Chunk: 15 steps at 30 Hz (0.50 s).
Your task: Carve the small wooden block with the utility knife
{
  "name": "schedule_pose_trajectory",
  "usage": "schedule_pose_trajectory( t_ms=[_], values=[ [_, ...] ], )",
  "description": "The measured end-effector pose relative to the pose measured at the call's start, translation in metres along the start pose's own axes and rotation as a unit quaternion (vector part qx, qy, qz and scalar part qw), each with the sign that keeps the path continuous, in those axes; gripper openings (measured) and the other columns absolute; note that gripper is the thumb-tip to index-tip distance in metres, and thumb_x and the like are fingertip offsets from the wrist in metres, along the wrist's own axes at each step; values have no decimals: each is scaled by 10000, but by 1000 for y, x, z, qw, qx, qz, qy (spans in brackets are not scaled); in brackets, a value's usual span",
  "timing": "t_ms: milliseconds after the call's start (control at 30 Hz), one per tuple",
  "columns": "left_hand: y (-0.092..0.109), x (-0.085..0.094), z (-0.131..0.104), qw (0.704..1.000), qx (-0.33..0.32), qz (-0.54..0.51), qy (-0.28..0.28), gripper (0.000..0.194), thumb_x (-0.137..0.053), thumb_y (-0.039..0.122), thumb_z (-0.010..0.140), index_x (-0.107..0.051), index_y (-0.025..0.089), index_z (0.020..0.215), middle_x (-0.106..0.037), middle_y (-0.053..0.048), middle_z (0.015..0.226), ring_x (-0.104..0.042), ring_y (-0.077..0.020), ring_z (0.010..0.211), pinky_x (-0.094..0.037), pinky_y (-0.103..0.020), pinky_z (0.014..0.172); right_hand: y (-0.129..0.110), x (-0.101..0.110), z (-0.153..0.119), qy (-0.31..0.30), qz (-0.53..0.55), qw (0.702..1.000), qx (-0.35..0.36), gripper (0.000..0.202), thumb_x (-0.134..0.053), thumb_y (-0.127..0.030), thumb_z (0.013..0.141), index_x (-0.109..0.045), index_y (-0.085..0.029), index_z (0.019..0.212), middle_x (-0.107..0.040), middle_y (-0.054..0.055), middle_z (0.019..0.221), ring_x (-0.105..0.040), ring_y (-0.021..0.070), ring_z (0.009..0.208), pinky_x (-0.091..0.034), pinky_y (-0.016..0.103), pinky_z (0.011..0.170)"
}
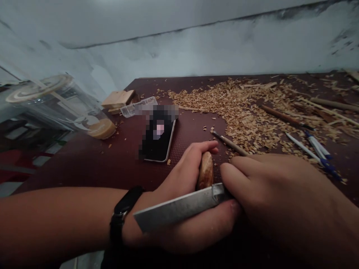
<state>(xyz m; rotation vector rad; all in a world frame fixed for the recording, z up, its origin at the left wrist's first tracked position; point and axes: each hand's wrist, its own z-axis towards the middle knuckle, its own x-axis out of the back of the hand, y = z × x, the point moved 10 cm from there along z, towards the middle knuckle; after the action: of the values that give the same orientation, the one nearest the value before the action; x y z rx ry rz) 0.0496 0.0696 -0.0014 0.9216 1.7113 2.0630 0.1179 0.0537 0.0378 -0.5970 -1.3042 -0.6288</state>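
Observation:
In the head view, my left hand (186, 175) is wrapped around a small carved piece of wood (206, 170), whose rounded light-brown tip shows between thumb and fingers. My right hand (260, 183) is closed in a fist on the handle of a carving knife (179, 205). The knife's flat grey blade, with a slanted end, points left across my left hand and close to the wooden piece. The fist covers most of the handle. I cannot tell whether the edge touches the wood. A black band (125, 209) is on my left wrist.
Wood shavings (249, 108) cover much of the dark red table (84, 168). A phone (161, 140) lies ahead of my left hand. At left stands a plastic cup (70, 108) with a drink. Wood blocks (119, 99), a clear plastic case (140, 106), pens (319, 149) and a thin-handled tool (230, 144) lie around.

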Motion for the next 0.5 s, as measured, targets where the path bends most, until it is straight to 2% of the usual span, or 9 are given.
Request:
schedule_pose_trajectory(
  t_ms=[67, 200, 333, 400, 500],
  values=[
    [-3, 2, 2, 1000, 7, -5, 7, 618, -734, 318, 932, -338, 280, 1406, -716, -28, 1171, -724, -213, 1031, -566, -456, 1077, 3, 3, 3, 15, -2, 1000, -13, 205, -545, -27, 694, -579, -229, 689, -636, 13, 615, -549, 167, 442, -345, 270, 409],
    [-17, 7, 1, 997, 62, -28, 37, 775, -822, 314, 845, -348, 284, 1458, -681, -50, 1234, -719, -232, 1027, -624, -360, 849, 11, 0, 6, -7, -2, 999, -47, 200, -564, -33, 709, -578, -231, 683, -652, 0, 611, -538, 155, 432, -301, 276, 410],
    [-19, 1, -1, 993, 78, -87, 8, 864, -817, 280, 852, -289, 317, 1534, -630, -54, 1354, -695, -207, 1040, -609, -306, 806, 10, 4, 5, -5, -11, 999, -34, 217, -560, -17, 673, -553, -233, 644, -617, 1, 578, -490, 146, 403, -291, 294, 420],
    [-19, 1, -1, 993, 90, -76, 9, 818, -784, 313, 888, -283, 309, 1535, -624, -48, 1347, -676, -198, 1032, -604, -317, 832, 10, 5, 4, -4, -21, 999, -32, 217, -568, -25, 671, -543, -235, 624, -593, 3, 553, -475, 149, 392, -263, 300, 419],
    [-14, 6, -1, 995, 94, -15, 31, 622, -732, 387, 922, -388, 274, 1427, -645, -36, 1212, -644, -209, 981, -595, -350, 819, 14, 5, 6, -10, -24, 999, -41, 211, -574, -33, 676, -553, -236, 621, -589, 8, 549, -466, 152, 389, -251, 301, 430]
  ],
)
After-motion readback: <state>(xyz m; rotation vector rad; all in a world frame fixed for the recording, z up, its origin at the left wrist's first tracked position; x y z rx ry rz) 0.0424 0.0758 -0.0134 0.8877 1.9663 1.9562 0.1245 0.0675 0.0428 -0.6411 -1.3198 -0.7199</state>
